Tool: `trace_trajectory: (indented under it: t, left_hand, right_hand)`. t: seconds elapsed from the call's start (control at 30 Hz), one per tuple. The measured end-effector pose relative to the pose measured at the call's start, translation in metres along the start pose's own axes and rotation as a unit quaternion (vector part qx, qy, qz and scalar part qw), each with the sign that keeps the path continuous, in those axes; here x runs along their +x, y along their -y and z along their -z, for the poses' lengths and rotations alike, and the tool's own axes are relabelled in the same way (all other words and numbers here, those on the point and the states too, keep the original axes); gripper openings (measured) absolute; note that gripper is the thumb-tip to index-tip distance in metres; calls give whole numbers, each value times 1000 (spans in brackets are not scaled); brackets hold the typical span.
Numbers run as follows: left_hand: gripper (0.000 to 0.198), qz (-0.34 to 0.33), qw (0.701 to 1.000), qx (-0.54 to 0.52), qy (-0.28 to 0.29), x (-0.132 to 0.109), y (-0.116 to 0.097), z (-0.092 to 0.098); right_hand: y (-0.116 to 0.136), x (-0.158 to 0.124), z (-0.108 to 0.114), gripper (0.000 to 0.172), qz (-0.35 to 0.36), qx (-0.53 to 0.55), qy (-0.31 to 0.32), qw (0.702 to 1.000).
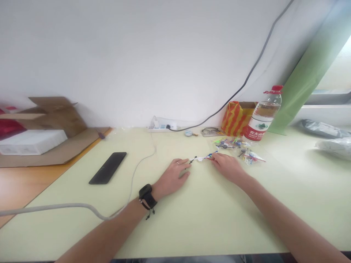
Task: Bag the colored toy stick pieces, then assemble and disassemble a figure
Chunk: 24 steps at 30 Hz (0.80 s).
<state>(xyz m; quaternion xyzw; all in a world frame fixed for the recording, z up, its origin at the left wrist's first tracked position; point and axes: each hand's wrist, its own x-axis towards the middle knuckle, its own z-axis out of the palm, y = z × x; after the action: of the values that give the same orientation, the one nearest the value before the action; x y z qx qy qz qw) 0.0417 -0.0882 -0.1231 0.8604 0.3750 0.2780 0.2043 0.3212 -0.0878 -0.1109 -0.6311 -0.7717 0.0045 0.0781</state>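
A small white plastic piece (200, 159) with dark, blue and red bits at its ends lies between my two hands; its exact kind is too small to tell. My left hand (172, 177), with a ring and a black watch, rests on the table at its left end. The fingertips reach the dark part, and the thumb is spread away. At the other end, the fingers of my right hand (227, 167) are closed on the blue and red part. Just beyond that hand lie clear bags of small colourful plastic parts (227, 143).
A black phone (108, 168) lies left, near a pale cable (133, 179). Along the wall are a power strip (161, 126), a red-yellow striped bag (236, 118) and a water bottle (261, 117). Cardboard (55, 117) with white foam (33, 141) stands far left; plastic packages (334, 146) lie right.
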Motion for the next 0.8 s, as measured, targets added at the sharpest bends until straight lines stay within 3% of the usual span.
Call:
trace_trajectory:
  t: [0.3,0.43,0.67,0.8]
  left_hand:
    - [16,8,999,-42,-32,2,-6,2]
    - [30,-13,999,-30,-27,0,-6,2]
    - [39,-63,996,42,40,1,-7,3]
    - [42,-64,996,45,45,-1,-8,3]
  right_hand:
    - [0,-5,2,15,3,31,-9,999]
    - [1,-6,7,18,27,101,-3,995]
    - [22,-16,15,17,170,264,53,948]
    - [23,-16,13,19,177,298,47,937]
